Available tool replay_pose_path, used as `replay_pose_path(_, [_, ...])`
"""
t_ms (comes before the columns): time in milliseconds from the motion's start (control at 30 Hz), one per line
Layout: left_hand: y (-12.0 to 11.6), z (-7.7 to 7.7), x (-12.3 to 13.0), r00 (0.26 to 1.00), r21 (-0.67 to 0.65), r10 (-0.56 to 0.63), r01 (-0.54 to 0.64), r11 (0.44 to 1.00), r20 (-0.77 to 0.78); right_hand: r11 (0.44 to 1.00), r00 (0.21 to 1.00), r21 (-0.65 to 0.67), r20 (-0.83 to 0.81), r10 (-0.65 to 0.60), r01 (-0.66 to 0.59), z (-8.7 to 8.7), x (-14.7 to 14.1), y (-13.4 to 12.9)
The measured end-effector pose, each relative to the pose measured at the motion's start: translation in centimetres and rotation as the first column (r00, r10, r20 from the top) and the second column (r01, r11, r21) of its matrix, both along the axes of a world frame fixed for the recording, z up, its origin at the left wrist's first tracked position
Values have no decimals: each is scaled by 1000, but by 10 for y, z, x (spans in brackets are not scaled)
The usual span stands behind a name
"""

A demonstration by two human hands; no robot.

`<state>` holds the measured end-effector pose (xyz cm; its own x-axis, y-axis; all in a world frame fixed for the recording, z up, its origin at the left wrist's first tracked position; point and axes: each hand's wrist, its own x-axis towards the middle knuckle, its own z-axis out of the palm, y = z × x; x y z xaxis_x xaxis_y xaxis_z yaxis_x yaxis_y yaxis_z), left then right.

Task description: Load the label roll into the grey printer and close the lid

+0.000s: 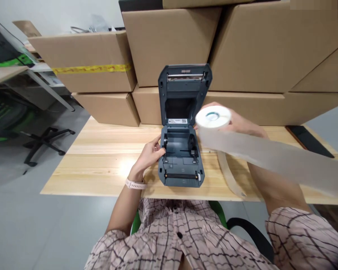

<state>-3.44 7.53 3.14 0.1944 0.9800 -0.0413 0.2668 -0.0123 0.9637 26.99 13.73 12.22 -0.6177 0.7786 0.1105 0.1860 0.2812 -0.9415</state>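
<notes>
A dark grey label printer (180, 165) stands on the wooden table with its lid raised and its inner bay showing no roll. My left hand (150, 153) grips the printer's left edge, thumb on the rim and fingers at the side. To the right of the raised lid, my right hand (238, 122) holds a white label roll (213, 117) with its round face up. A long blurred strip unwinds from the roll toward the right edge of the view. My right fingers are partly hidden behind the roll.
Stacked cardboard boxes (171, 45) line the table's back edge. A dark phone-like device (310, 140) lies at the right back of the wooden table (87, 161). Under the right forearm hangs a pale strip (228, 174). An office chair (42, 140) stands at the left.
</notes>
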Motion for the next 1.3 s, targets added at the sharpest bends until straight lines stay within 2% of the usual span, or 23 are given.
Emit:
replay_pose_path(100, [1,0,0,1000,-14,-2,2,1000,-4,973,956,207,292,38,-102,9,-47,-9])
replay_pose_path(167, [1,-1,-1,1000,-37,0,0,999,-3,939,884,289,466,32,-187,5,-71,-10])
replay_pose_path(233, [2,-2,-1,1000,-39,2,-2,999,-5,914,820,331,572,5,-236,-2,-84,-8])
replay_pose_path(367, [3,-4,-2,999,9,7,-7,1000,-42,909,731,339,680,-58,-242,-13,-92,-4])
replay_pose_path(500, [2,-5,-1,999,5,9,-9,1000,-35,906,617,292,786,-44,-308,-23,-101,0])
replay_pose_path(600, [1,-4,-1,1000,-19,-16,15,1000,-15,908,566,250,824,-18,-335,-32,-107,2])
replay_pose_path(667, [1,-4,-1,1000,-24,-24,23,999,-12,900,559,263,829,-26,-349,-36,-108,-1])
replay_pose_path(733, [1,-4,-1,1000,-33,-21,21,999,-3,869,579,348,810,-90,-352,-36,-104,-12])
replay_pose_path(800, [1,-4,-1,1000,-36,-23,23,999,13,818,633,455,760,-150,-352,-34,-95,-32])
replay_pose_path(867, [1,-4,-1,999,-21,-29,30,999,27,783,697,506,705,-133,-362,-31,-83,-58])
replay_pose_path(967, [0,-3,-1,999,12,-43,43,999,31,793,717,447,697,-19,-414,-32,-69,-97])
replay_pose_path(1067, [-1,1,0,999,9,-44,44,999,18,812,693,400,721,7,-425,-40,-65,-121])
replay_pose_path(1300, [-3,1,6,991,82,73,-63,995,-117,809,733,443,680,-23,-385,-59,-73,-129])
